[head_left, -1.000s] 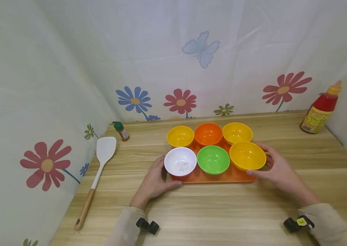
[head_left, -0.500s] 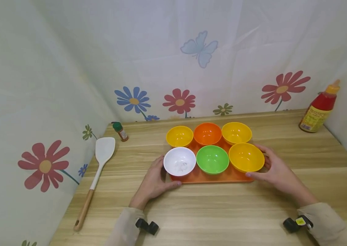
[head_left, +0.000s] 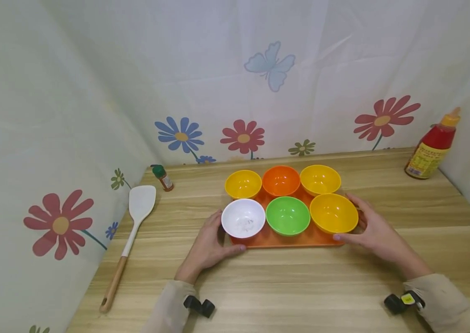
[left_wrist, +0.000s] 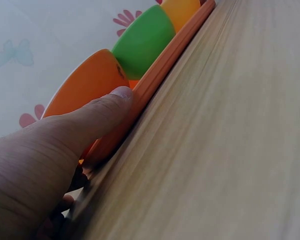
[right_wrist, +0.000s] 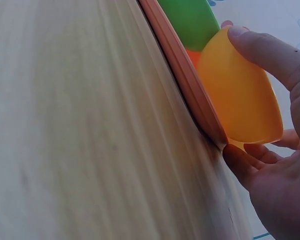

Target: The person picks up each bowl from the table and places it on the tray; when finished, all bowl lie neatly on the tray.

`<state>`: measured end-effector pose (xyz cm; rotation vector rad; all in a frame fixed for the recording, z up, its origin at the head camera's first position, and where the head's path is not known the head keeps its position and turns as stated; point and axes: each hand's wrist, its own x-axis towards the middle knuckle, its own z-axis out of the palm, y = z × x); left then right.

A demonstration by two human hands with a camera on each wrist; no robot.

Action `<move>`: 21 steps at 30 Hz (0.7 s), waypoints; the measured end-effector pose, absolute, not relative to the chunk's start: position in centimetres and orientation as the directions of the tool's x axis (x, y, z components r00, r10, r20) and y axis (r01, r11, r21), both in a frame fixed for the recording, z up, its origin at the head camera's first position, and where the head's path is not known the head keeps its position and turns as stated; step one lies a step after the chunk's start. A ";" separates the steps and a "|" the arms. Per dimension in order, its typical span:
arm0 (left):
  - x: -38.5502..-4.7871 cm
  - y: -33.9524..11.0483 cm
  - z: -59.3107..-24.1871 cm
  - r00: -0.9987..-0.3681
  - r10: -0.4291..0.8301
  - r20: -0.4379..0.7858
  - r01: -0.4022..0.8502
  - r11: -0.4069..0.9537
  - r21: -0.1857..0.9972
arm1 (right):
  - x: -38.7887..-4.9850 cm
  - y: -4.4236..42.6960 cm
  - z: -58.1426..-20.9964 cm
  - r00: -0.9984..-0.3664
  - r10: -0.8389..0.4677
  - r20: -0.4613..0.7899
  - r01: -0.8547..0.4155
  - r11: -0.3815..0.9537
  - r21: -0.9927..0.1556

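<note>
Several small bowls stand in two rows on an orange tray (head_left: pixel 293 241). A white-lined bowl (head_left: pixel 243 219), orange outside in the left wrist view, is at front left. Beside it are a green bowl (head_left: pixel 288 216) and, at front right, a yellow bowl (head_left: pixel 334 213). My left hand (head_left: pixel 207 245) holds the tray's left front corner, thumb (left_wrist: pixel 107 107) along the front rim, other fingers mostly hidden. With my right hand (head_left: pixel 378 231) I hold the front right yellow bowl, thumb (right_wrist: pixel 260 47) against its outside near the rim. Lower fingers of that hand reach the tray's corner.
The back row has a yellow bowl (head_left: pixel 243 185), an orange bowl (head_left: pixel 281 181) and another yellow bowl (head_left: pixel 320 180). A white spatula (head_left: pixel 141 203) with a wooden handle and a green-capped jar (head_left: pixel 162 177) lie left. A red sauce bottle (head_left: pixel 432 148) stands far right.
The front right yellow bowl and my right fingers have shifted slightly toward me. My left hand and the tray keep their places; the whole view has moved a little.
</note>
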<state>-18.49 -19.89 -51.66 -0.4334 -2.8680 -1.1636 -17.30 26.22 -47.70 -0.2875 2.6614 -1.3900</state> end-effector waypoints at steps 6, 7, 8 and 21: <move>-18.7 -19.7 -51.7 -0.958 0.254 0.131 0.272 0.677 0.683 | -17.2 26.6 -47.6 -0.974 -0.226 -0.011 -0.120 0.558 -0.821; -18.8 -19.7 -51.7 -0.958 0.256 0.131 0.274 0.676 0.684 | -17.2 26.6 -47.6 -0.974 -0.227 -0.008 -0.122 0.555 -0.823; -18.8 -19.7 -51.7 -0.958 0.256 0.131 0.274 0.676 0.684 | -17.2 26.6 -47.6 -0.974 -0.227 -0.007 -0.123 0.551 -0.826; -18.2 -19.9 -50.3 -0.976 0.175 0.131 0.213 0.625 0.751 | -17.5 27.3 -46.6 -0.983 -0.179 0.032 -0.122 0.520 -0.845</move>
